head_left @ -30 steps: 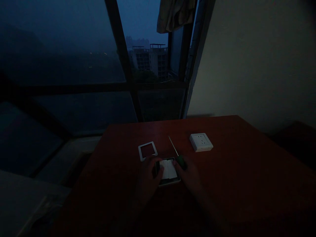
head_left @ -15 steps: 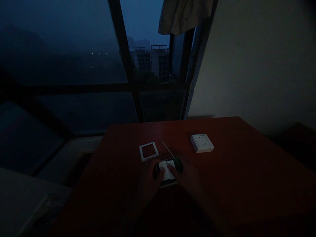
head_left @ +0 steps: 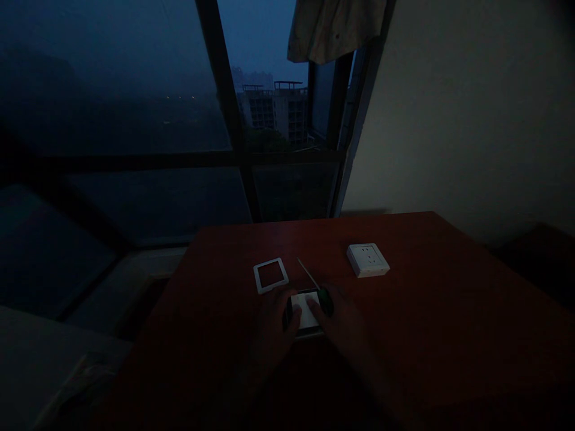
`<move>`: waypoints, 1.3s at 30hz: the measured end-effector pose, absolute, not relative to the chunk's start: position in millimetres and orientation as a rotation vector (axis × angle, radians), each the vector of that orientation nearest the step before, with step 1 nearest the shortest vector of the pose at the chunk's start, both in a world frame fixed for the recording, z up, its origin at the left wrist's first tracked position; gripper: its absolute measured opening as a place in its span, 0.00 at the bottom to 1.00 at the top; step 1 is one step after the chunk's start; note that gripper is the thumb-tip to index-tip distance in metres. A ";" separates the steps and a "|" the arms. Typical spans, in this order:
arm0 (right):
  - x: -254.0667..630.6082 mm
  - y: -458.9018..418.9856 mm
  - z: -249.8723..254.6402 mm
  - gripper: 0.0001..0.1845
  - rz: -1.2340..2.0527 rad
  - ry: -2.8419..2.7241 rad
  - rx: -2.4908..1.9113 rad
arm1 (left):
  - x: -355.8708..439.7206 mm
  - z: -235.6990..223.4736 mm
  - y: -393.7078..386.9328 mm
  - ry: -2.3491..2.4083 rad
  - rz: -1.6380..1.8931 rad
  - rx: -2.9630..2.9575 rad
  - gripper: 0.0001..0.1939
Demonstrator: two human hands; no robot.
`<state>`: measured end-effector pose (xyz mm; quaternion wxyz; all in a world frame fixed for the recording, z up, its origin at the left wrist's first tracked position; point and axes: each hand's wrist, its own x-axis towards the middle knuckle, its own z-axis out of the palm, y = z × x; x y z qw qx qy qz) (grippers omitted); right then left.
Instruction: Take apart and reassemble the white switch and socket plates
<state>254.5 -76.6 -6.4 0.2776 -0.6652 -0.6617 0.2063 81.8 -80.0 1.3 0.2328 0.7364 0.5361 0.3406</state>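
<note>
Both hands grip a wall switch (head_left: 306,318) with white rockers and a dark surround, low over the table's middle. My left hand (head_left: 275,326) is closed around its left side, thumb resting on the white face. My right hand (head_left: 345,323) closes on the opposite side with its thumb on the rockers too. A screwdriver (head_left: 308,273) with a green handle is tucked in the right hand, its thin shaft pointing away and to the left. Just beyond my left hand lies a white square frame (head_left: 256,279). Dim light hides most finger detail.
A white socket box (head_left: 368,261) sits on the reddish-brown table (head_left: 426,305), to the right of my hands. Behind the table's far edge are dark-framed windows (head_left: 245,157), with a pale wall (head_left: 467,120) at right. A cloth (head_left: 336,30) hangs at the top.
The two rockers, split by a visible step and gap before, now look level and close together. My hands and the switch have shifted very slightly to the right.
</note>
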 end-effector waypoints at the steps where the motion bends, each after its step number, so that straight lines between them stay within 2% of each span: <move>1: 254.2 -76.9 -4.6 0.24 0.552 -1.789 -1.795 | 82.0 0.2 -80.0 1.460 0.944 2.000 0.14; 7: 248.3 -77.4 3.9 0.29 0.442 -1.878 -1.913 | 82.6 -6.1 -79.2 1.428 0.990 1.760 0.16; 13: 244.8 -76.3 6.7 0.29 0.482 -1.902 -2.002 | 84.8 -2.0 -79.7 1.410 1.000 1.607 0.17; 19: 243.6 -73.1 8.8 0.27 0.501 -1.897 -2.040 | 84.4 -5.6 -77.8 1.377 0.992 1.585 0.17; 39: 240.7 -73.5 9.2 0.29 0.563 -1.827 -2.084 | 85.1 -6.6 -79.9 1.378 1.000 1.638 0.19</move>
